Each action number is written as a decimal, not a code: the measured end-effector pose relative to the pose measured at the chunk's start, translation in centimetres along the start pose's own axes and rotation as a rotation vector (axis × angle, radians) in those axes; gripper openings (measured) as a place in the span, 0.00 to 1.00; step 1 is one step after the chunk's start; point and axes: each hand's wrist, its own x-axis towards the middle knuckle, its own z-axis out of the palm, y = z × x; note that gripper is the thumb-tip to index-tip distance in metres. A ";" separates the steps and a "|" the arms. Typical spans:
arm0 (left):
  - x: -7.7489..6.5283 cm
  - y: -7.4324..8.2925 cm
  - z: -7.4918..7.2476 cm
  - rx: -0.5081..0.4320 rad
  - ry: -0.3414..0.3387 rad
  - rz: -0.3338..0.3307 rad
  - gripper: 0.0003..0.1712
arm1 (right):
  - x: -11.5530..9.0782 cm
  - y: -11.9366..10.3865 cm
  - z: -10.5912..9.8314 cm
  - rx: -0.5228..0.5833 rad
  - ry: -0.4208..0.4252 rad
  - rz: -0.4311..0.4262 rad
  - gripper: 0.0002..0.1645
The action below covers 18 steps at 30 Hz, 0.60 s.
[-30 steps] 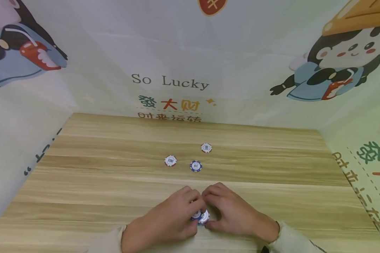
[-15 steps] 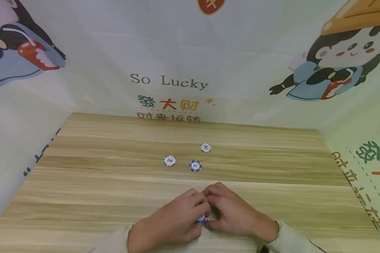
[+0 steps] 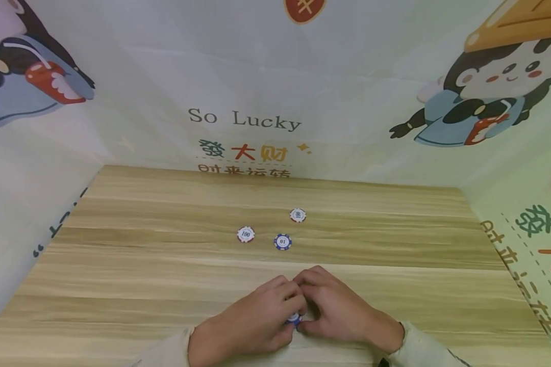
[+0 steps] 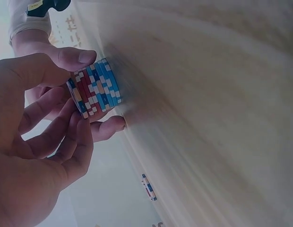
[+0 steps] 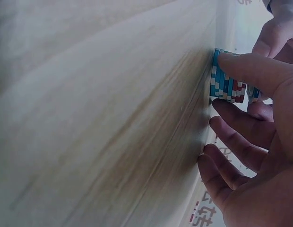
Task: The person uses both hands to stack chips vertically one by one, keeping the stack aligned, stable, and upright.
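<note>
A short stack of poker chips (image 4: 101, 86) stands on the table between my two hands, light blue at the bottom, then dark blue, then red and white. My left hand (image 3: 263, 315) pinches a blue poker chip (image 5: 253, 92) at the top of the stack, slightly tilted, with a narrow gap under it in the right wrist view. My right hand (image 3: 337, 309) holds the stack's side between thumb and forefinger, its other fingers near the tabletop. From the head view, fingers cover most of the stack.
Farther back on the wooden table (image 3: 142, 239) lie a white 100 chip (image 3: 246, 234), another white 100 chip (image 3: 298, 215) and a blue 10 chip (image 3: 282, 241). Printed cloth walls (image 3: 252, 76) enclose the table at the back and both sides.
My left hand has moved a little right, bringing its blue chip over the stack and covering the white chip that showed there. My right hand has stayed in place.
</note>
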 end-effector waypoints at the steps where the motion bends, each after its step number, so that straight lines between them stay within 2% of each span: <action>1: 0.0 0.0 0.0 0.001 -0.001 -0.001 0.16 | 0.0 0.0 0.0 -0.002 0.002 -0.002 0.22; 18: -0.2 -0.2 0.2 -0.003 -0.005 -0.001 0.16 | 0.1 0.0 0.0 0.018 0.005 0.007 0.20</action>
